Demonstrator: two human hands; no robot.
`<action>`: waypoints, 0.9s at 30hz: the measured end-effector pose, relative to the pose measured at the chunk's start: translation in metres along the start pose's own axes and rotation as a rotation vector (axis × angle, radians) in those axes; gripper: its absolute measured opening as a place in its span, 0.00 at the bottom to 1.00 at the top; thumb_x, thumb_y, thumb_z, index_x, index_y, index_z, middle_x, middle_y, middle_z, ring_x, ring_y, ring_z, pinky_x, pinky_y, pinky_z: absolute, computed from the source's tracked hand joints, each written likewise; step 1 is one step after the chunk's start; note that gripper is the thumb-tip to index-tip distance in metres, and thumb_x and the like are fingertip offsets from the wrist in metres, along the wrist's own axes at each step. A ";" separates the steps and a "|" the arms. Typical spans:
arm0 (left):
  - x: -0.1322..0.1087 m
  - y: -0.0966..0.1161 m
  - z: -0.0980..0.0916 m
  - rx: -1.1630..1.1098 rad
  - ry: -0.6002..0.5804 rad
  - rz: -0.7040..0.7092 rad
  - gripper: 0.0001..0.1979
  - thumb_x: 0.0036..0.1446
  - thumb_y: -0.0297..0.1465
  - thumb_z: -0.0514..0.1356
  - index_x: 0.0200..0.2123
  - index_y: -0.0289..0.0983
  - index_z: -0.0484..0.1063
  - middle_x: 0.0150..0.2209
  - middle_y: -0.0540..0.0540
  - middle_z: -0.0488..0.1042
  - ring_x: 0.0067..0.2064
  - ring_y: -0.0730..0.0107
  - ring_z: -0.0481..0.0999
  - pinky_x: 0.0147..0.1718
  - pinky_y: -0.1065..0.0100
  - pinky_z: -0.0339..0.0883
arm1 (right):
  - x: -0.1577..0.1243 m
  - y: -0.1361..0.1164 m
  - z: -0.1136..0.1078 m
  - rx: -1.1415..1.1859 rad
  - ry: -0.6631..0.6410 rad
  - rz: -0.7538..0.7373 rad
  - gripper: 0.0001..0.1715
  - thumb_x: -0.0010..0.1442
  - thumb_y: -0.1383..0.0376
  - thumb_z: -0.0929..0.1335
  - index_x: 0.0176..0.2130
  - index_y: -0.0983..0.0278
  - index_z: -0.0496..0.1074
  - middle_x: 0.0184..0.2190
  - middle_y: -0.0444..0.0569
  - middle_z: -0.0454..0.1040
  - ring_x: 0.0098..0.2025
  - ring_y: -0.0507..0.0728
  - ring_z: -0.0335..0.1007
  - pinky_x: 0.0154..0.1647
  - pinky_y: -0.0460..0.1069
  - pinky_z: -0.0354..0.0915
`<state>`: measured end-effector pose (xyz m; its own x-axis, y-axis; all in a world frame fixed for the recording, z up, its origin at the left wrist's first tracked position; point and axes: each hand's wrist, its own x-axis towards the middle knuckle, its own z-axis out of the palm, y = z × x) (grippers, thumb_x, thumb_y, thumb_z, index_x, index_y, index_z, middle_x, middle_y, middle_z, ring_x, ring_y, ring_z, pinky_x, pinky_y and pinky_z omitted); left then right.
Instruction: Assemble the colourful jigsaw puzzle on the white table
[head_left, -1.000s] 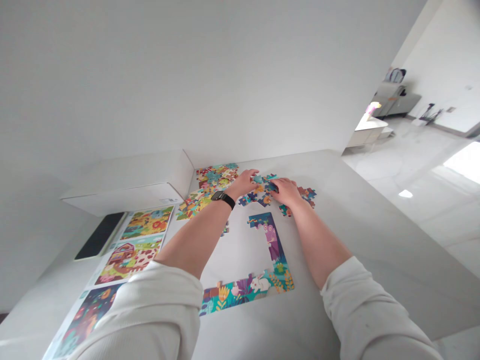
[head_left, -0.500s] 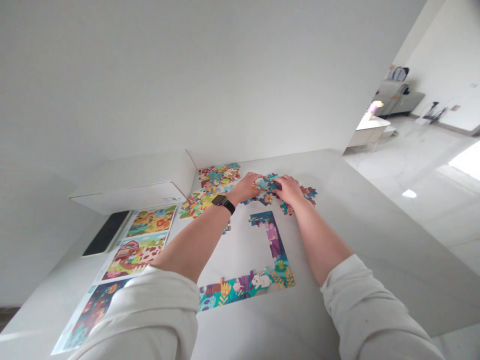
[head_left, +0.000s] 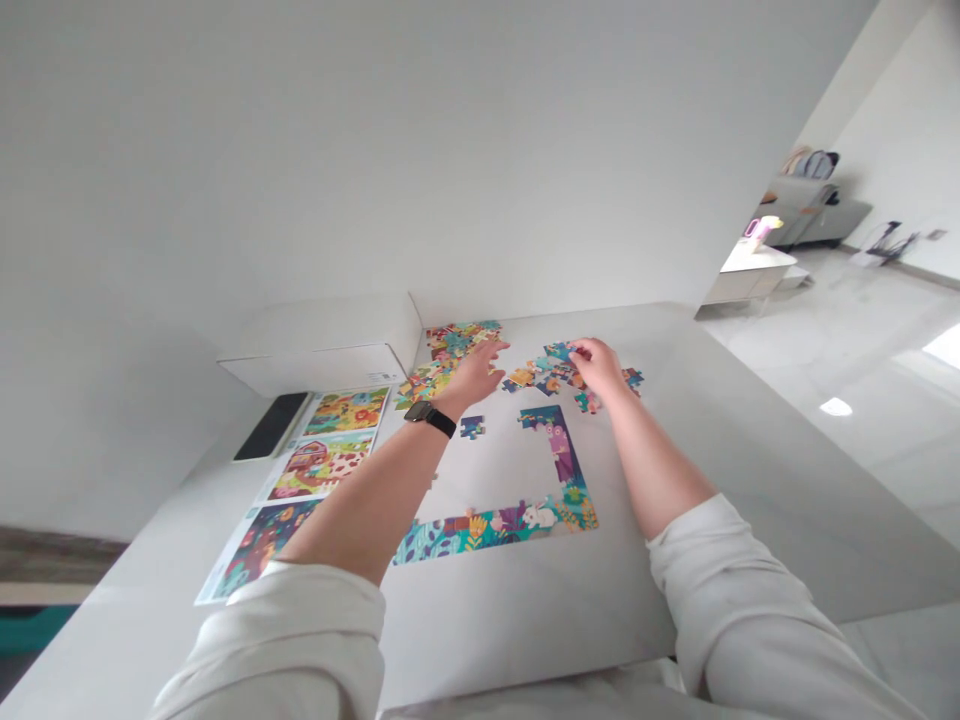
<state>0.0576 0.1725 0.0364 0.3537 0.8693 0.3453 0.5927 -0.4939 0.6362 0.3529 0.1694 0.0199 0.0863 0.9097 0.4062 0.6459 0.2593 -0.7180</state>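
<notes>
Loose jigsaw pieces [head_left: 544, 377] lie scattered at the far side of a white table [head_left: 697, 450]. My left hand [head_left: 475, 373], a black watch on its wrist, hovers flat with fingers stretched over a second pile of pieces [head_left: 450, 350]. My right hand [head_left: 598, 364] rests on the scattered pieces, fingers curled and pinched on a piece at its tips. Nearer to me lies an assembled L-shaped puzzle border [head_left: 525, 505], with a single dark blue piece [head_left: 472, 428] beside my left forearm.
A white box [head_left: 330, 345] stands at the back left against the wall. A printed sheet of puzzle pictures [head_left: 307, 480] and a dark phone [head_left: 270, 425] lie left of it. Beyond the table's right edge the floor opens into another room with furniture [head_left: 814, 195].
My hands were together on the scattered pieces; now the left hand has lifted away to the left and opened. The right hand stays on the pieces. The camera has shifted, sliding the scene rightward.
</notes>
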 end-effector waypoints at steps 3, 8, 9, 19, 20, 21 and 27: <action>-0.023 0.017 -0.015 -0.107 0.097 -0.068 0.24 0.60 0.27 0.65 0.60 0.37 0.77 0.59 0.36 0.78 0.53 0.59 0.81 0.49 0.61 0.78 | -0.009 -0.023 -0.004 0.194 -0.036 0.051 0.13 0.61 0.64 0.72 0.46 0.62 0.82 0.38 0.50 0.83 0.40 0.61 0.80 0.48 0.56 0.75; -0.080 0.054 -0.034 -0.305 0.127 -0.063 0.19 0.66 0.36 0.65 0.57 0.37 0.78 0.49 0.40 0.83 0.48 0.63 0.83 0.47 0.65 0.77 | -0.042 -0.071 -0.003 0.484 -0.197 0.042 0.19 0.58 0.57 0.77 0.48 0.60 0.80 0.39 0.49 0.82 0.38 0.60 0.81 0.44 0.55 0.77; -0.094 0.060 -0.038 -0.332 0.122 -0.065 0.19 0.66 0.38 0.65 0.57 0.37 0.78 0.47 0.40 0.84 0.47 0.63 0.83 0.45 0.65 0.77 | -0.052 -0.080 -0.002 0.527 -0.231 0.038 0.20 0.57 0.56 0.78 0.48 0.59 0.80 0.39 0.49 0.82 0.38 0.60 0.81 0.44 0.56 0.77; -0.188 0.070 -0.047 -0.453 0.062 -0.195 0.22 0.64 0.47 0.68 0.53 0.38 0.80 0.36 0.45 0.82 0.36 0.67 0.80 0.34 0.68 0.72 | -0.150 -0.127 0.027 0.558 -0.488 0.038 0.21 0.58 0.55 0.77 0.49 0.59 0.80 0.37 0.49 0.83 0.38 0.58 0.81 0.41 0.53 0.76; -0.192 0.067 -0.045 -0.459 0.045 -0.215 0.21 0.63 0.46 0.69 0.51 0.38 0.81 0.34 0.45 0.81 0.34 0.68 0.79 0.32 0.68 0.71 | -0.154 -0.128 0.030 0.548 -0.500 0.032 0.21 0.58 0.55 0.77 0.49 0.59 0.80 0.37 0.49 0.83 0.38 0.58 0.81 0.41 0.53 0.76; -0.195 0.065 -0.043 -0.471 0.024 -0.240 0.19 0.61 0.45 0.69 0.48 0.37 0.81 0.32 0.46 0.80 0.32 0.69 0.77 0.31 0.69 0.70 | -0.157 -0.130 0.033 0.543 -0.507 0.027 0.21 0.58 0.55 0.77 0.49 0.59 0.80 0.38 0.49 0.83 0.39 0.58 0.81 0.41 0.53 0.76; -0.201 0.058 -0.038 -0.648 0.030 -0.389 0.17 0.56 0.43 0.74 0.36 0.37 0.76 0.31 0.45 0.82 0.29 0.72 0.77 0.30 0.69 0.73 | -0.166 -0.128 0.038 0.574 -0.469 0.043 0.25 0.62 0.49 0.76 0.52 0.58 0.78 0.44 0.52 0.85 0.43 0.60 0.82 0.48 0.55 0.77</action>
<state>-0.0064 -0.0299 0.0302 0.1807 0.9832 0.0255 0.1231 -0.0483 0.9912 0.2268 -0.0028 0.0224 -0.3136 0.9326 0.1787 0.1400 0.2316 -0.9627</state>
